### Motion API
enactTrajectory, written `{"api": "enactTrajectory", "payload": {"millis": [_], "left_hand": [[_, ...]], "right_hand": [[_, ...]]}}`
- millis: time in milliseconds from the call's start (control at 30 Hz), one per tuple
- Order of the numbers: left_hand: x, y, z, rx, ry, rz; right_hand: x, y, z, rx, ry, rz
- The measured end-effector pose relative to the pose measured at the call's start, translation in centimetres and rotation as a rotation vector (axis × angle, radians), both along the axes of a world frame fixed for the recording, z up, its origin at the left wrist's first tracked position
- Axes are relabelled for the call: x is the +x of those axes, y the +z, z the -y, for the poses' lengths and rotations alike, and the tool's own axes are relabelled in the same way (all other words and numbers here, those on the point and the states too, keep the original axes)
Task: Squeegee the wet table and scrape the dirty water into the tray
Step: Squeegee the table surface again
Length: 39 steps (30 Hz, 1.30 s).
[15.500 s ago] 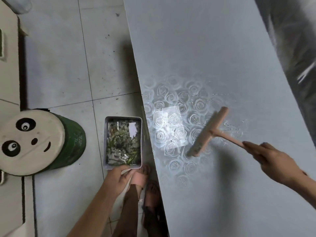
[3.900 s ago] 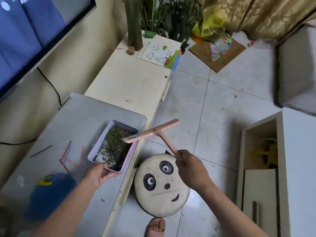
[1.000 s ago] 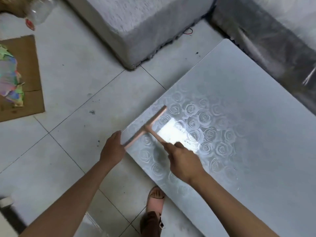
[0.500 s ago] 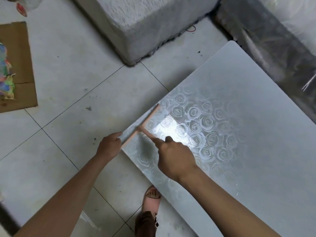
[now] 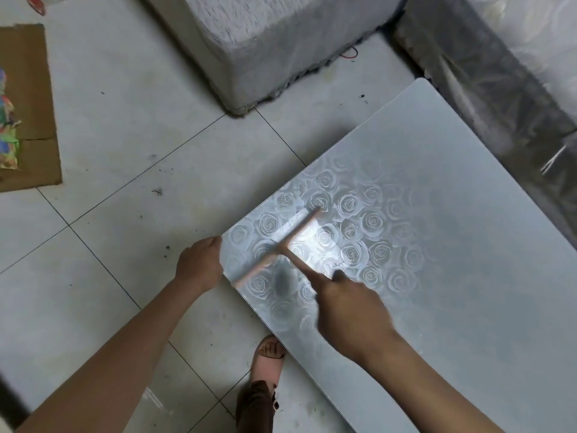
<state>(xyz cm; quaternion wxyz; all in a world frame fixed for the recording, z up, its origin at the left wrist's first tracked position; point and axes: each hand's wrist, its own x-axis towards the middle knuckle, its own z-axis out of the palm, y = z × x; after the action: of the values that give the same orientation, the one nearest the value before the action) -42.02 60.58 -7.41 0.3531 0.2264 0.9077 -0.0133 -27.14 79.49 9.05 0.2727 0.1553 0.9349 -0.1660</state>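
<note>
Squeegee (image 5: 282, 246) blade diagonal, handle toward person

**Desk:** Is any lettering legible on the table (image 5: 468, 260)?

**Photographer:** None. Its top carries only a rose pattern (image 5: 349, 203), with no words or numbers.

**Desk:** What about the floor far to the left of the table?

**Photographer:** A red label (image 5: 36, 4) sits at the top edge of the picture, and a coloured sheet (image 5: 7, 120) lies on cardboard (image 5: 34, 89). Both are cropped and too blurred to read. No brand, number or sign can be made out.
</note>
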Motion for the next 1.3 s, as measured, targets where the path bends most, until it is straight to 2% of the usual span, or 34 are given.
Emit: {"api": "enactTrajectory", "payload": {"millis": [67,167,400,467,533,633,767,900,1000,1067,1133,1233,1300], "left_hand": [[-0.1,0.2,0.2,-0.031,-0.036,0.004],[-0.3,0.5,0.3,-0.089,-0.071,0.006],[0.4,0.9,0.0,-0.170,-0.223,-0.049],[0.4,1.0,-0.1,-0.195,-0.286,-0.078],[0.2,1.2,-0.5,-0.215,-0.342,-0.110],[-0.4,1.2,-0.7,-0.189,-0.304,-0.078],[-1.0,1.6,-0.1,-0.149,-0.270,-0.018],[-0.7,1.7,0.1,-0.159,-0.261,-0.049],[1.1,1.8,-0.6,-0.012,-0.107,-0.102],[2.4,1.9,-1.1,0.157,0.017,-0.079],[3.0,1.8,-1.3,0.269,0.042,-0.029],[2.3,1.2,-1.1,0.324,0.062,-0.103],[1.6,1.0,-1.1,0.334,0.106,-0.190]], "right_hand": [[-3.4,-1.0,2.1,-0.048,0.038,-0.050],[-6.4,-2.5,3.1,-0.063,0.060,0.020],[1.2,-0.8,0.3,-0.034,-0.059,0.117],[1.9,0.2,-0.8,0.004,-0.073,0.178],[1.2,0.8,-0.6,0.028,-0.033,0.159],[-2.4,0.5,2.0,0.003,0.054,0.038],[-6.6,-1.9,4.8,-0.037,0.137,0.053],[-4.3,-2.9,3.7,-0.059,0.072,0.044],[-1.4,-2.8,2.7,-0.126,-0.013,0.063],[-0.5,-2.8,2.4,-0.261,-0.085,0.052],[-0.4,-2.8,2.0,-0.394,-0.137,0.012],[-0.8,-3.2,1.8,-0.488,-0.171,-0.084],[-1.4,-3.5,1.9,-0.575,-0.291,-0.124]]}}
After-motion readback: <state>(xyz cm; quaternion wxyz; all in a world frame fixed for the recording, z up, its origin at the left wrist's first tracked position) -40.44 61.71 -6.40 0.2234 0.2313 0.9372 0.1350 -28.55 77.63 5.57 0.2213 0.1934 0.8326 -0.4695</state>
